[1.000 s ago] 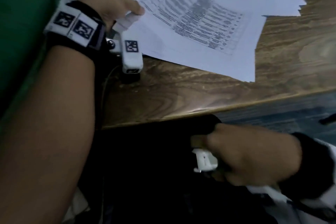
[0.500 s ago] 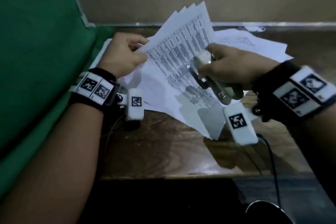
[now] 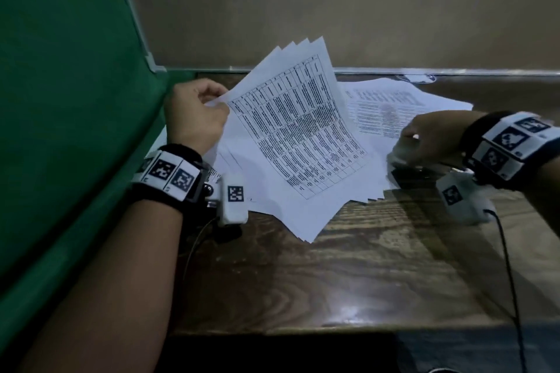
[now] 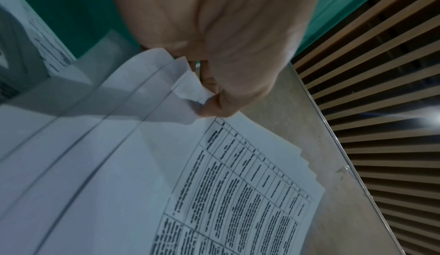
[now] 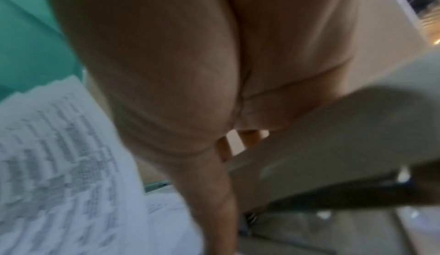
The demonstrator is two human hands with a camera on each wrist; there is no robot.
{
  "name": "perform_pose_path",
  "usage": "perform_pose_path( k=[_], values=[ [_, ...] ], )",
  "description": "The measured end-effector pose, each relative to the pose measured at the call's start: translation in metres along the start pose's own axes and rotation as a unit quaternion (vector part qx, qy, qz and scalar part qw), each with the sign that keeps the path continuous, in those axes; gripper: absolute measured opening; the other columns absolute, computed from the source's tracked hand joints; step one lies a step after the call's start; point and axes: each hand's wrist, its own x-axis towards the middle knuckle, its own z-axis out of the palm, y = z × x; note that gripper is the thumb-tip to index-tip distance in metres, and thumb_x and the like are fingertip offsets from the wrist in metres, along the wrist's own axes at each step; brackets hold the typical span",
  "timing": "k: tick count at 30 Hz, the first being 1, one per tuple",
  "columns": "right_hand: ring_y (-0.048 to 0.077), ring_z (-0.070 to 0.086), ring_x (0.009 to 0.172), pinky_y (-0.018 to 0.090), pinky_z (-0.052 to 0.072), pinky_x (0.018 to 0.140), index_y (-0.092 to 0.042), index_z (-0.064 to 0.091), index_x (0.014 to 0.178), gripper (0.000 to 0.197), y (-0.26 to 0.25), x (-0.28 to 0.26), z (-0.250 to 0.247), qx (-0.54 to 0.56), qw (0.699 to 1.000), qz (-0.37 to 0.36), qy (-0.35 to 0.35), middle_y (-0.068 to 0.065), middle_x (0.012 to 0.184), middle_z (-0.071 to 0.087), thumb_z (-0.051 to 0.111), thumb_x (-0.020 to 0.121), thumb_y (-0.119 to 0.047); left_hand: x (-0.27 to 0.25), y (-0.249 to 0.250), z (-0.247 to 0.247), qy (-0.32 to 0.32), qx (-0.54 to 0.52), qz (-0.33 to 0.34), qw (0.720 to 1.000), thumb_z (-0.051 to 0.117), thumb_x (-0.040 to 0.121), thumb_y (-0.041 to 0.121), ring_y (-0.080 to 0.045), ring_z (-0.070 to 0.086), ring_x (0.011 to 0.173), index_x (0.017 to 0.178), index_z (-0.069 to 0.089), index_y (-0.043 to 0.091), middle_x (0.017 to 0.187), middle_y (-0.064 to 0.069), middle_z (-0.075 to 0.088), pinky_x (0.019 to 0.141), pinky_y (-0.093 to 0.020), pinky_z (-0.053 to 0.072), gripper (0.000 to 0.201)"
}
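Several printed sheets (image 3: 298,142) fanned upright; our left hand (image 3: 194,118) fingers pinch their left corner. Our right hand (image 3: 433,135) fingers curl round a stapler (image 3: 403,160), right of the sheets.

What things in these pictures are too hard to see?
- Words on the printed sheets: too small and dim in the head view, blurred in the right wrist view.
- The stapler: smeared in the head view and mostly covered by the right hand.
- Number of sheets the left hand pinches: their edges overlap in the head and left wrist views.
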Motion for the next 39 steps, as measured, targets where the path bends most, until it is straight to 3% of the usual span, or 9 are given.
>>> perform_pose_path(
  k=[5,9,12,17,21,24,27,32,39],
  values=[
    [0.015,0.056,0.098,0.031,0.047,0.091,-0.028,0.063,0.108,0.026,0.016,0.005,-0.002,-0.066,0.997,0.005,-0.05,-0.001,0.122,0.067,0.075,0.091,-0.042,-0.001,0.006,0.005,0.026,-0.053,-0.01,0.998,0.064,0.082,-0.008,-0.007,0.067,0.075,0.085,0.073,0.021,0.085,0.002,0.074,0.071,-0.016,0.055,0.03],
    [0.023,0.048,0.14,0.035,0.036,0.114,-0.023,0.034,0.159,0.108,-0.005,0.01,-0.022,-0.042,0.998,0.025,-0.049,0.003,0.158,0.047,0.087,0.071,-0.058,0.005,0.004,-0.005,0.07,-0.043,0.015,0.997,0.064,0.083,-0.001,-0.016,0.07,0.082,0.088,0.076,0.022,0.084,0.004,0.074,0.082,-0.033,0.061,0.026],
    [0.022,0.051,0.138,0.045,0.037,0.12,-0.036,0.029,0.158,0.138,-0.039,0.004,-0.058,0.125,0.988,-0.078,0.037,-0.002,0.154,0.051,0.085,0.041,-0.082,0.005,0.011,-0.011,0.091,-0.036,0.078,0.992,0.064,0.085,0.004,-0.018,0.073,0.087,0.099,0.079,0.012,0.09,0.001,0.076,0.086,-0.04,0.062,0.022],
    [0.015,0.075,0.104,0.048,0.056,0.1,-0.025,0.07,0.114,0.058,-0.071,0.024,-0.072,0.414,0.869,-0.236,0.132,-0.005,0.112,0.079,0.087,0.065,-0.051,0.002,0.023,-0.016,0.117,-0.065,0.141,0.981,0.066,0.088,-0.001,0.0,0.071,0.087,0.104,0.078,0.011,0.093,0.004,0.074,0.088,-0.031,0.062,0.024],
    [0.009,0.071,0.072,0.028,0.057,0.068,-0.014,0.076,0.09,0.004,-0.072,0.04,-0.032,0.532,0.785,-0.248,0.198,-0.005,0.082,0.078,0.077,0.089,-0.018,0.004,0.019,-0.022,0.164,-0.017,0.121,0.979,0.078,0.086,0.015,-0.007,0.062,0.113,0.145,0.055,0.022,0.124,0.002,0.066,0.101,-0.023,0.049,0.064],
    [0.017,0.066,0.076,0.037,0.055,0.072,-0.015,0.078,0.086,0.013,-0.07,0.047,-0.008,0.623,0.707,-0.253,0.221,0.0,0.083,0.075,0.078,0.084,-0.027,0.006,0.015,-0.02,0.127,-0.055,-0.008,0.99,0.085,0.083,0.029,-0.015,0.059,0.117,0.162,0.022,0.029,0.132,-0.004,0.059,0.103,-0.029,0.048,0.1],
    [0.005,0.067,0.072,0.023,0.054,0.068,-0.016,0.074,0.082,0.007,-0.075,0.041,-0.005,0.655,0.651,-0.272,0.272,-0.011,0.076,0.074,0.073,0.089,-0.015,0.002,0.019,-0.009,-0.003,-0.18,-0.08,0.98,0.081,0.088,0.017,-0.012,0.074,0.099,0.148,0.039,0.028,0.118,-0.006,0.074,0.088,-0.032,0.06,0.074],
    [-0.004,0.07,0.086,0.013,0.053,0.073,0.0,0.07,0.1,0.014,-0.081,0.016,-0.008,0.528,0.657,-0.271,0.465,-0.016,0.091,0.074,0.069,0.097,-0.014,-0.011,0.038,0.005,0.02,-0.161,0.046,0.986,0.065,0.095,-0.001,-0.015,0.072,0.105,0.114,0.054,0.037,0.112,0.005,0.073,0.095,-0.039,0.058,0.043],
    [0.004,0.068,0.109,0.018,0.054,0.088,0.003,0.06,0.121,0.031,-0.09,-0.001,-0.006,0.515,0.6,-0.301,0.533,0.0,0.116,0.069,0.068,0.098,-0.015,-0.025,0.057,0.009,0.049,-0.195,0.092,0.975,0.058,0.096,0.001,-0.006,0.06,0.126,0.147,0.037,0.014,0.138,0.008,0.062,0.108,-0.03,0.05,0.057]
  ],
)
